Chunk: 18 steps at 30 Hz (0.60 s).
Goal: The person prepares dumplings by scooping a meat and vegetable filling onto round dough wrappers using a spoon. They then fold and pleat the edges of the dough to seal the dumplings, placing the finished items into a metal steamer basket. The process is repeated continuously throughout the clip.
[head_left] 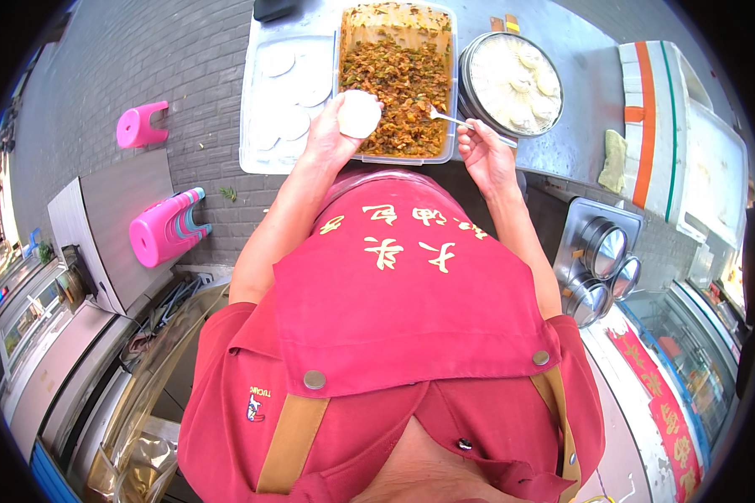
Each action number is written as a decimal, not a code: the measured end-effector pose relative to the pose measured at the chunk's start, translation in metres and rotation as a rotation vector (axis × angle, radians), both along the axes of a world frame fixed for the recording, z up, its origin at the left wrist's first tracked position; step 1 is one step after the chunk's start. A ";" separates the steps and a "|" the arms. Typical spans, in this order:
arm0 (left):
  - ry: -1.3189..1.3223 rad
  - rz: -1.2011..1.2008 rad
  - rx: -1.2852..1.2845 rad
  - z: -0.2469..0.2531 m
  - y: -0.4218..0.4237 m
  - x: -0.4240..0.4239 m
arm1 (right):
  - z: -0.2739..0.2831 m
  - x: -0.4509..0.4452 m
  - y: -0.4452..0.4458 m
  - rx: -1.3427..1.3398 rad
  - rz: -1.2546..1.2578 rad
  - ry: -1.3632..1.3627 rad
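Note:
My left hand (332,133) holds a round, pale dough wrapper (359,114) over the left side of a clear plastic tub (454,82) of chopped reddish-brown filling (396,75). In my right hand (486,151) is the handle of a metal utensil (472,124), its pale tip touching the filling near the tub's right side. Left of the tub, a white tray (246,126) bears several flat dough wrappers (293,122). A round steamer (463,75) with several pleated buns (544,80) stands just beyond my right hand.
The metal tabletop (560,151) carries a black object (275,9) at the far left. White foam boxes (657,126) and a folded cloth (614,160) are at the right. Stacked steamers (604,248) stand on a lower metal tray (572,220). Pink stools (154,236) stand on the paving at left.

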<state>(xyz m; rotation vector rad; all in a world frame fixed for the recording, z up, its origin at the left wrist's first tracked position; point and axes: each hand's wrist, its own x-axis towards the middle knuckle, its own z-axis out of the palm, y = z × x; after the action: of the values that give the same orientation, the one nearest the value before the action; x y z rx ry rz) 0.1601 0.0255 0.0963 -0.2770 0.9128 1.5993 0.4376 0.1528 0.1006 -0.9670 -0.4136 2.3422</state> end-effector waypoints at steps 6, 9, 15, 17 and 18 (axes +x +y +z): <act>-0.214 -0.011 0.107 0.025 0.036 0.032 | 0.036 -0.032 0.001 0.113 0.072 -0.003; -0.220 -0.001 0.133 0.041 0.047 0.036 | 0.055 -0.046 -0.006 0.450 0.046 -0.173; -0.207 0.048 0.145 0.049 0.059 0.035 | 0.094 -0.060 -0.021 1.609 0.205 -0.569; -0.219 0.069 0.128 0.055 0.065 0.034 | 0.097 -0.066 -0.025 1.927 0.166 -0.597; -0.232 0.085 0.119 0.059 0.068 0.032 | 0.092 -0.066 -0.026 1.951 0.208 -0.588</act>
<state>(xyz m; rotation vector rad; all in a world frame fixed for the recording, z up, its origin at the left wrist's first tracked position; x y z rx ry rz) 0.1925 0.0932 0.1552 -0.4128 0.6325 1.6534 0.3712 0.1266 0.1929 -0.4157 -2.3391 0.6943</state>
